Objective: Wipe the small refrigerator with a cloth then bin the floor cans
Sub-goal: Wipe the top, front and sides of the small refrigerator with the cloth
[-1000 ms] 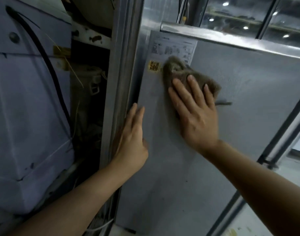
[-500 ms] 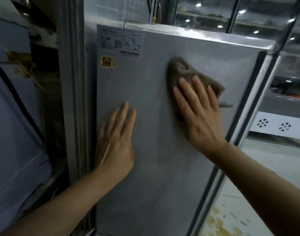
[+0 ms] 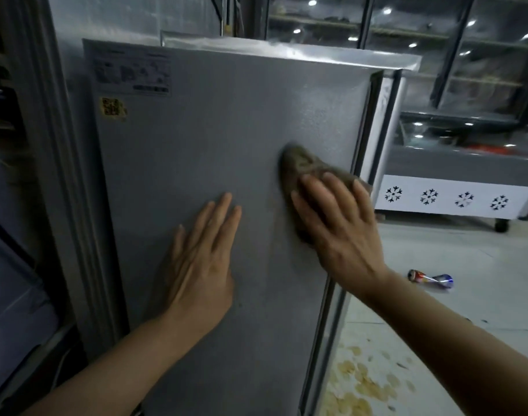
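Observation:
The small grey refrigerator [image 3: 202, 151] fills the middle of the view, its flat side panel facing me, with a label and a yellow sticker near the top left. My right hand [image 3: 340, 232] presses a brown cloth [image 3: 301, 166] flat against the panel near its right edge. My left hand [image 3: 202, 259] lies flat on the panel beside it, fingers apart, holding nothing. A crushed red and blue can [image 3: 430, 280] lies on the pale floor to the right, behind my right forearm.
A chest freezer [image 3: 454, 193] with a white snowflake strip stands at the back right. Glass-fronted display cabinets [image 3: 406, 40] line the back. Another grey appliance [image 3: 13, 265] crowds the left. Yellowish stains [image 3: 364, 382] mark the floor at the refrigerator's foot.
My right hand has slid the cloth rightward and down across the panel toward its right edge. My left hand moved from the panel's left edge toward its middle. The view turned right, revealing the can.

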A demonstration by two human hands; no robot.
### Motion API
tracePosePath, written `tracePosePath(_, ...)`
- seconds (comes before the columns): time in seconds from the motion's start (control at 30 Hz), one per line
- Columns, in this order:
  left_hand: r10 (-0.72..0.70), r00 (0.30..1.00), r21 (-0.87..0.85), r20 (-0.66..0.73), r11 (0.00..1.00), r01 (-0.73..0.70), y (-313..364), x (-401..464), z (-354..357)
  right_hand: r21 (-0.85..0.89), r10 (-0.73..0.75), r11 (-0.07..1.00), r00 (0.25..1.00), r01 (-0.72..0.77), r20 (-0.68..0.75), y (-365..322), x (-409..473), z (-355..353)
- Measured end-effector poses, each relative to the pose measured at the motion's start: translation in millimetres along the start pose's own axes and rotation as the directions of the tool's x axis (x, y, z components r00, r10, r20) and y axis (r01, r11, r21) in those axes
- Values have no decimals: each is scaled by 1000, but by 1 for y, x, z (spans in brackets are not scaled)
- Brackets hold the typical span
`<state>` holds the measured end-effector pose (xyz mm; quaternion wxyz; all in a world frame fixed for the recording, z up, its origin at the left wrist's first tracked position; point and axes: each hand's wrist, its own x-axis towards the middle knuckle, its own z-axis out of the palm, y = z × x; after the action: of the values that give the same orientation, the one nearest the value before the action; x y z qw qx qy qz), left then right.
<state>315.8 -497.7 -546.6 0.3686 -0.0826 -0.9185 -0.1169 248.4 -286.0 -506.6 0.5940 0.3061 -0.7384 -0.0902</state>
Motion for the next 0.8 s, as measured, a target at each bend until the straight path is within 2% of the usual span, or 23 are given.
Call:
tracePosePath(0.13, -12, 999, 49, -44, 999, 14, 14, 7, 15, 75, 137, 989, 980, -128, -141, 24, 20, 0)
tracePosePath(0.27, -21, 998, 133, -60, 991, 29, 12, 4, 27, 134, 255, 961, 962, -241, -97, -5, -26, 18)
tracePosePath(0.43, -19, 997, 136, -81, 990, 30, 17, 0, 32, 135, 74, 986, 985, -95, 154, -40, -105, 23)
tracePosePath(0.5, -17, 998, 132, -60, 991, 25, 20, -6, 34, 169, 29, 984, 979, -64, 200, -39, -111, 17)
tracePosePath(0.63, -12, 1000, 170, 27, 985, 7, 18, -24, 43, 254, 175, 948, 981, -191, 85, -23, -64, 7)
tracePosePath(0.73, -35, 997, 179, 68, 984, 22, 7, -38, 50, 258, 329, 912, 944, -318, 3, -22, -34, 14)
tracePosePath(0.8, -42, 997, 178, 71, 984, 29, 0, -42, 55, 249, 364, 907, 930, -338, -62, -28, -35, 26)
